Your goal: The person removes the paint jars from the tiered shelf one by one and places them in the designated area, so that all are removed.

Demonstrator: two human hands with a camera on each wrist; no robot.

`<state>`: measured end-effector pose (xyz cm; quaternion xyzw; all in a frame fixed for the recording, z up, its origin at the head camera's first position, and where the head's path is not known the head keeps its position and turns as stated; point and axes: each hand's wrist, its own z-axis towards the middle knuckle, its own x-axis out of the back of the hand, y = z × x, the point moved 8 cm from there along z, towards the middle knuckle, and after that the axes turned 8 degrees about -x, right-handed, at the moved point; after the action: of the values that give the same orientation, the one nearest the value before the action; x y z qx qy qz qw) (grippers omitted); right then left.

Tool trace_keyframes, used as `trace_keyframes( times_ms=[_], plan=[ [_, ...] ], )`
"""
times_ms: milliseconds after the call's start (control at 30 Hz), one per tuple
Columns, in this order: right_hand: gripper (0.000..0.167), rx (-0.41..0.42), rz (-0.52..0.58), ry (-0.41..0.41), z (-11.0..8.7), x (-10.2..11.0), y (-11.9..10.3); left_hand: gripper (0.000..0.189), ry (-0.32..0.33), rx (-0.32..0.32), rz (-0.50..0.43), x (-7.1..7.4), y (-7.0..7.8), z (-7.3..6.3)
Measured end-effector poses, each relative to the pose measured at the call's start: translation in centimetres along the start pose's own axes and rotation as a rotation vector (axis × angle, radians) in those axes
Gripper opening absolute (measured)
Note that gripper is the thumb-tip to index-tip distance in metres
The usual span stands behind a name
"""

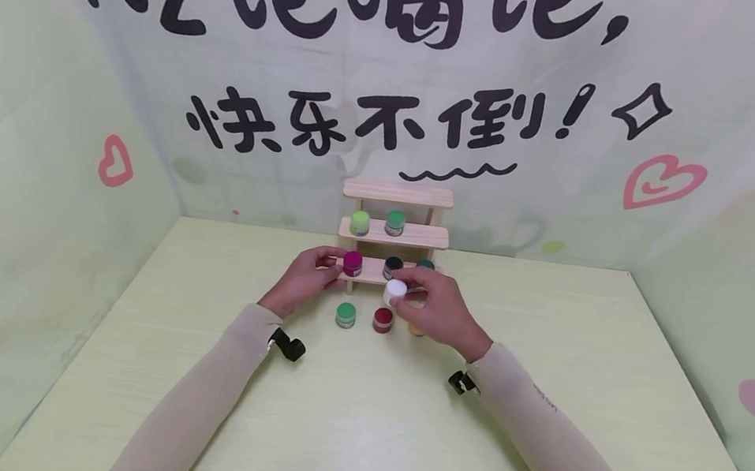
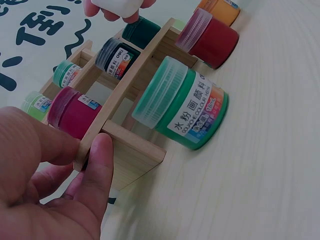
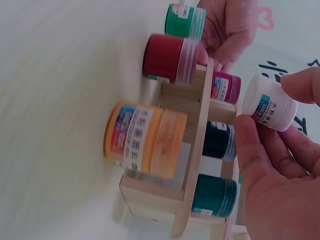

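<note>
My left hand (image 1: pixel 303 280) pinches the left end of a small three-step wooden rack (image 1: pixel 399 193), its thumb against the lowest step in the left wrist view. Raised in front of that step, my right hand (image 1: pixel 445 310) holds a white paint jar (image 3: pixel 270 104) between thumb and fingers. A magenta jar (image 1: pixel 352 265), a near-black jar (image 2: pixel 118 57) and a teal jar (image 3: pixel 214 195) stand on the lowest step. On the middle step are a light green jar (image 1: pixel 360 224) and a green jar (image 1: pixel 395 223).
On the table (image 1: pixel 353 423) before the rack stand a green jar (image 2: pixel 182 102), a dark red jar (image 1: pixel 383 320) and an orange jar (image 3: pixel 145 140), the last partly behind my right hand in the head view. A printed cloth backdrop (image 1: pixel 269 189) rises behind the rack.
</note>
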<state>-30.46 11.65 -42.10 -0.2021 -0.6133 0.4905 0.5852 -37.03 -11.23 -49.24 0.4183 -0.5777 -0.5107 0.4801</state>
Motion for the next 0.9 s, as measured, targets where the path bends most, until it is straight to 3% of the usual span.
trace_keyframes(
  times_ms=[567,900],
  plan=[
    [0.036,0.048,-0.027,-0.151,-0.8,-4.6,-1.1,0.036,-0.001,0.013,-0.031,-0.1,-0.1,0.1],
    [0.03,-0.021,-0.061,-0.226,-1.2,-7.1,-0.9,0.035,-0.002,0.002,-0.042,-0.1,0.1,0.0]
  ],
)
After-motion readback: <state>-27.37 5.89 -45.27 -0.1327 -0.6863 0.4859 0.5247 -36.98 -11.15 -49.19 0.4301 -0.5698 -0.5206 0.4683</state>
